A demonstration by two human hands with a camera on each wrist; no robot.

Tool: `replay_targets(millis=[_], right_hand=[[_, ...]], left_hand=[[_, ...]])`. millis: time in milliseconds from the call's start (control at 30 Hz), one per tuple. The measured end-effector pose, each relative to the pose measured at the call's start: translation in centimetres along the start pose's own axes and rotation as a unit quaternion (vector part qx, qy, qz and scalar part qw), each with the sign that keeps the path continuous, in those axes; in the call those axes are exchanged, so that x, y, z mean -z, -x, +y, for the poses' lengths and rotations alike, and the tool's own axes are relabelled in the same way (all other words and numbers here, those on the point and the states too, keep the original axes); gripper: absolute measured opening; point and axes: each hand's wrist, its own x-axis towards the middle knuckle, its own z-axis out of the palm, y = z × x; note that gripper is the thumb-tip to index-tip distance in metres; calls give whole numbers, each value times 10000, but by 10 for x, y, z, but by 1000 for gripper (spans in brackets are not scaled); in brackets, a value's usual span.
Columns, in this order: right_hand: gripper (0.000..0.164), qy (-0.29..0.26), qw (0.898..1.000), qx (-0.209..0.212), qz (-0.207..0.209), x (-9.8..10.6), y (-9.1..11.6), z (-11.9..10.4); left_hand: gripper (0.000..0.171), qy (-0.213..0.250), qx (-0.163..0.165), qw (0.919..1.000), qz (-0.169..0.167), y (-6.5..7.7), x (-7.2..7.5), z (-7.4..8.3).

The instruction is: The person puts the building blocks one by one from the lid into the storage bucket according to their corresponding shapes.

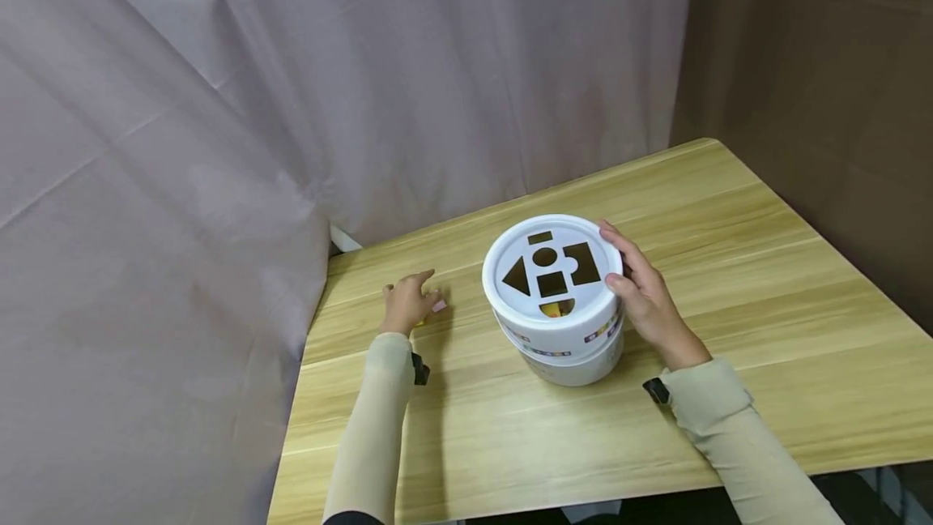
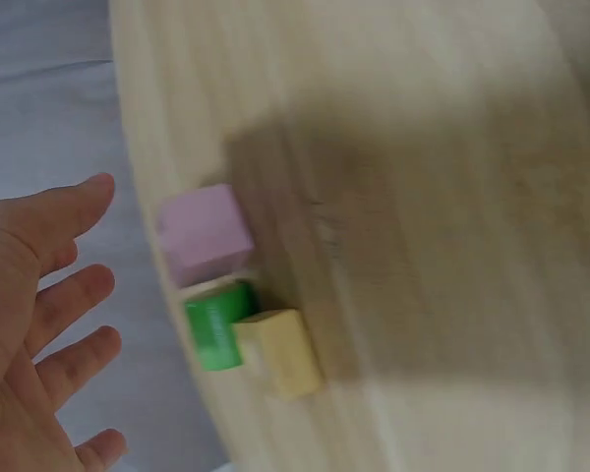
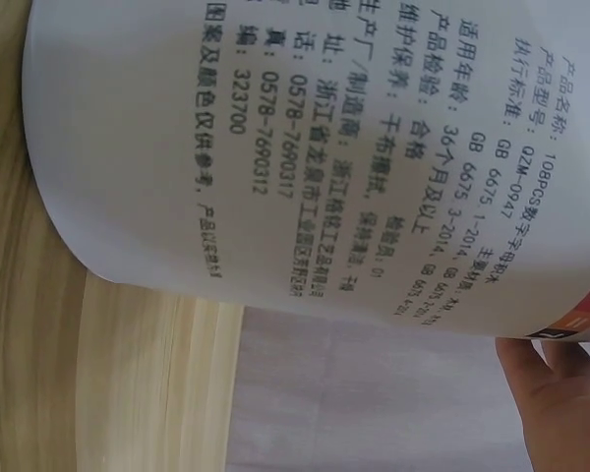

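A white bucket (image 1: 576,367) stands upright on the table, its white lid (image 1: 517,308) cut with several shaped holes. Through the front hole some yellow and orange show. My right hand (image 1: 649,306) grips the lid's right rim, thumb on the near side, other fingers farther round. In the left wrist view a pink block (image 2: 205,234), a green block (image 2: 216,324) and a yellow block (image 2: 278,352) lie close together on the wood. Beside them my left hand (image 2: 29,315) holds nothing, its fingers spread and loosely bent. The head view shows these blocks partly hidden by that hand.
The wooden table (image 1: 729,266) has its back edge against a grey-lilac curtain (image 1: 474,87), which also hangs along the left side. A brown curtain (image 1: 816,63) is at the right. Printed Chinese text covers the bucket's side in the right wrist view.
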Motion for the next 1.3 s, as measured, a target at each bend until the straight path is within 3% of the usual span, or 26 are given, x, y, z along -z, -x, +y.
replay_targets(millis=[233, 433, 567, 700, 933, 1300], right_hand=[[65, 60, 10000, -70, -36, 1, 2, 2], [66, 62, 9999, -104, -40, 1, 1, 2], [65, -2, 9999, -98, -31, 0, 1, 2], [64, -36, 9999, -97, -20, 0, 1, 1], [65, 36, 9999, -123, 13, 1, 0, 2], [65, 25, 9998, -207, -31, 2, -2, 3]], left_hand=[[51, -110, 94, 9996, -250, 6, -18, -9], [38, -116, -99, 9999, -4, 11, -30, -18], [33, 16, -142, 9998, 131, 13, -29, -16], [31, 151, -200, 9993, 261, 11, -21, -7], [31, 80, -724, 9953, 641, 3, 4, 17], [35, -240, -1535, 9797, 1267, -5, 49, 56]])
